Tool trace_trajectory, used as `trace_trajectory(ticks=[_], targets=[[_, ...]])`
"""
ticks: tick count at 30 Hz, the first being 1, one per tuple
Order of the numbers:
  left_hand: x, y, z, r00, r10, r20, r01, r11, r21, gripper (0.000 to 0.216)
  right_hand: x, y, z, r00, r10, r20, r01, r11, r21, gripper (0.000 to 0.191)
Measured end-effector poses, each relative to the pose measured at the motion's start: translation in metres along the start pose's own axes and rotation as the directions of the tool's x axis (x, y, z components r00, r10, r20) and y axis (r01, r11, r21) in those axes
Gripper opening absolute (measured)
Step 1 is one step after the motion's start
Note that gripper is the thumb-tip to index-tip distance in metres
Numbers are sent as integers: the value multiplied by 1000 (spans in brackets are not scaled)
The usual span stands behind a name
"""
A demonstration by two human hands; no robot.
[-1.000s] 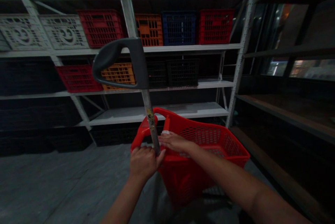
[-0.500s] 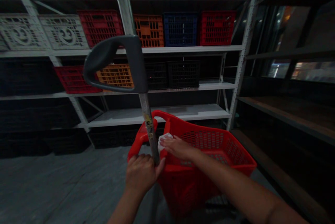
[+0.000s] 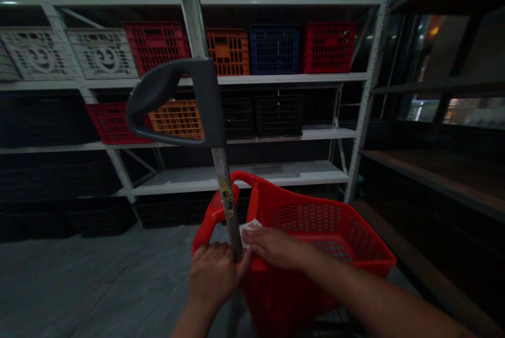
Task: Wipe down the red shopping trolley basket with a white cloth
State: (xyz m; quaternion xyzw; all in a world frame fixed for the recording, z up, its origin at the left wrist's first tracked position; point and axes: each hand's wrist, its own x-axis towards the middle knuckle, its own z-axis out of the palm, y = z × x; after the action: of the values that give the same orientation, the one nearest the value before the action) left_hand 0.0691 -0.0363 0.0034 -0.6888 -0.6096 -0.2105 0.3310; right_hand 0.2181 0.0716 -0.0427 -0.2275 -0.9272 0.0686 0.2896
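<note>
A red plastic shopping cart (image 3: pixel 272 285) stands low in front of me, its perforated basket opening to the right. My left hand (image 3: pixel 215 275) is wrapped round the cart's red handle (image 3: pixel 207 225), thumb beside a metal post. My right hand (image 3: pixel 274 246) presses a white cloth (image 3: pixel 252 226) against the red rim at the basket's near left corner. Part of the cloth is hidden under my fingers. Between the handle and the basket rises the scuffed metal post (image 3: pixel 226 190), which carries a dark grey loop grip (image 3: pixel 215 103) above my hands.
White metal shelving (image 3: pixel 272 79) spans the background with several plastic crates, among them a blue crate (image 3: pixel 274 49) and an orange crate (image 3: pixel 228 52). Dark brown shelves (image 3: pixel 437 175) run along the right side. Grey floor (image 3: pixel 98 275) lies to the left.
My right hand and the white cloth have slid down along the rim toward me. My left hand stays on the handle. The view has shifted slightly.
</note>
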Motion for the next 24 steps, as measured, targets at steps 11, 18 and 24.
trace_trajectory(ticks=[11,18,24], targets=[[-9,10,-10,1000,-11,10,10,999,39,46,104,68,-8,975,222,-9,-221,965,-145,27],[0,9,-9,997,-23,70,19,998,61,51,44,22,-6,992,117,56,-113,991,-73,33],[5,11,-10,996,-22,89,20,1000,19,53,-10,-27,-30,999,46,-27,-39,971,236,28]])
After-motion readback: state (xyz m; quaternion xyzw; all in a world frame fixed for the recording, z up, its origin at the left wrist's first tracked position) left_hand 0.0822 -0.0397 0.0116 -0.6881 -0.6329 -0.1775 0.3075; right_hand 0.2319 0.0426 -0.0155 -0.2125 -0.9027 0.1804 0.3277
